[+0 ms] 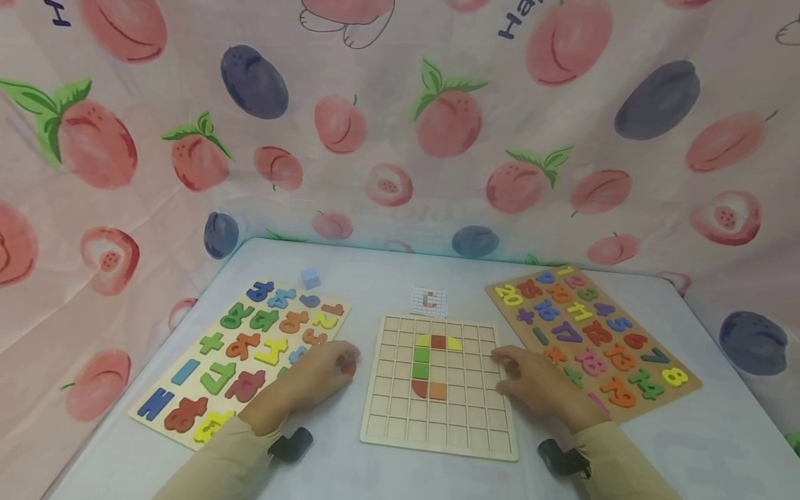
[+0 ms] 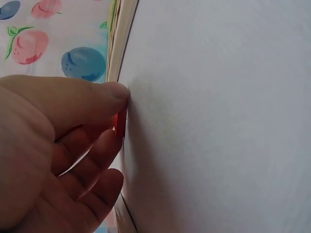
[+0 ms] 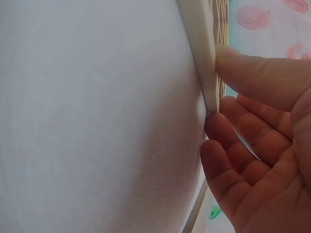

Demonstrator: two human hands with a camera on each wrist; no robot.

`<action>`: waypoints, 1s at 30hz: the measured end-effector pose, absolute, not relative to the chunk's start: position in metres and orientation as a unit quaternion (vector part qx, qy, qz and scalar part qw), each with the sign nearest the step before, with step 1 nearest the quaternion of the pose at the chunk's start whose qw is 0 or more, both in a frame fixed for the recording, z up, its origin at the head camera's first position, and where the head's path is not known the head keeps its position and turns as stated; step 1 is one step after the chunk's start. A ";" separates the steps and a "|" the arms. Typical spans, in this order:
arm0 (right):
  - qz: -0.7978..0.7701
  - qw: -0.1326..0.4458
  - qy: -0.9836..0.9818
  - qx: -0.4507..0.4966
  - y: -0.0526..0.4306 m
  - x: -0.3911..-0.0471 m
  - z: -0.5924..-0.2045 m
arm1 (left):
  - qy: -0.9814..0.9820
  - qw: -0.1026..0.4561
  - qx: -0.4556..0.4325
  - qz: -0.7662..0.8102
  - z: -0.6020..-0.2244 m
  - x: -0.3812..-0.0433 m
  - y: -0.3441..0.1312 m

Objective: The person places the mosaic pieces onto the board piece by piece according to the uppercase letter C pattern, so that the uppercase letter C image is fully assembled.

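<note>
A wooden grid board (image 1: 462, 423) lies between the hands. On it, colored tiles form a bracket-like shape: a red square (image 1: 439, 342) between two yellow rounded tiles, green squares (image 1: 421, 362) down the left, then a red rounded tile (image 1: 419, 389) beside an orange square (image 1: 438, 392). My left hand (image 1: 321, 375) is left of the board, thumb and fingertips pinching a small red tile (image 2: 120, 124) low over the table. At the board's right edge, my right hand (image 1: 534, 378) rests with relaxed fingers, its thumb and fingertips right at the rim in the right wrist view.
A small pattern card (image 1: 429, 302) lies behind the board. Number puzzle boards stand at the left (image 1: 209, 351) and right (image 1: 596, 340), partly under the forearms. A pale blue cube (image 1: 310, 278) sits at the back left. A fruit-print cloth (image 1: 400, 139) hangs behind the table.
</note>
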State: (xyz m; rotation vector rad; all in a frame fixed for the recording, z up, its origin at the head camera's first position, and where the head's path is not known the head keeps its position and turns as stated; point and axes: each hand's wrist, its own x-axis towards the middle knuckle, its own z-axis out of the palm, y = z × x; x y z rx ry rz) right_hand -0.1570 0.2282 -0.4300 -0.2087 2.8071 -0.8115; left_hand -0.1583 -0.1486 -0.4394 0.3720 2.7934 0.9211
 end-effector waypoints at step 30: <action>-0.278 0.114 0.952 -0.058 0.227 -0.157 -0.429 | 0.945 0.092 0.127 0.289 -0.437 -0.159 -0.146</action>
